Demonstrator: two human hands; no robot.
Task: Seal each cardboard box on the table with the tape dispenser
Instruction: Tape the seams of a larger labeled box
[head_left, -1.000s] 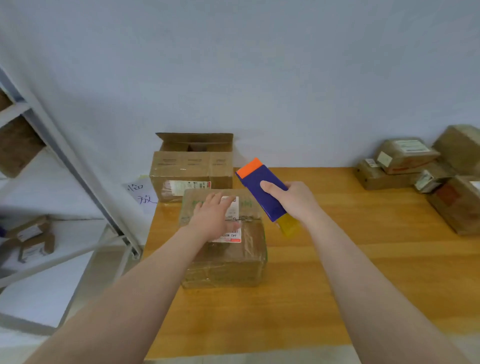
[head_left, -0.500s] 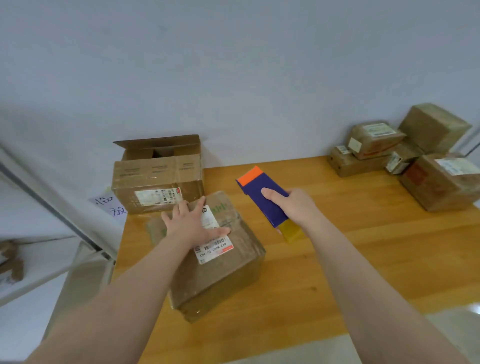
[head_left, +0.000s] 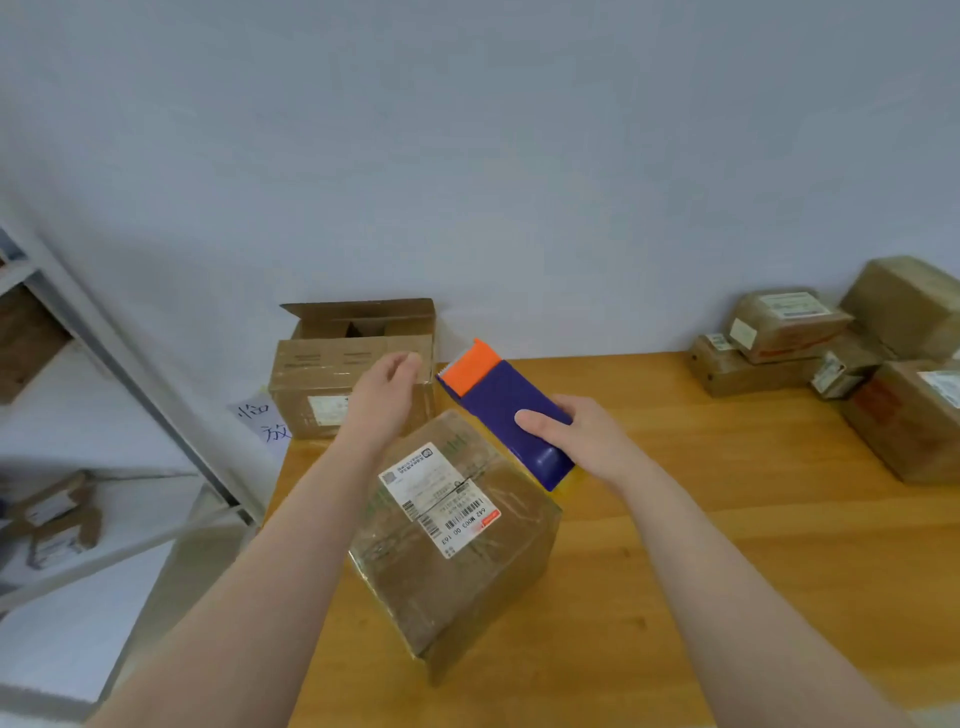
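Observation:
A closed cardboard box (head_left: 457, 561) with a white shipping label sits turned at an angle in the middle of the wooden table (head_left: 727, 571). Behind it at the table's back left stands a second box (head_left: 332, 384) with its top flaps open. My right hand (head_left: 576, 441) grips a purple tape dispenser (head_left: 506, 410) with an orange end, held just above the closed box's far right corner. My left hand (head_left: 387, 400) hovers with fingers apart over the closed box's far edge, in front of the open box, touching neither.
Several taped boxes (head_left: 852, 358) are piled at the table's back right corner. A metal shelf frame (head_left: 130, 374) stands left of the table, with small boxes (head_left: 57, 519) on its lower shelf. A paper note (head_left: 262, 421) hangs by the open box. The wall runs behind the table.
The closed box has been turned at an angle and pulled nearer. My left hand lifted off its top and moved toward the open box. The tape dispenser stayed in my right hand.

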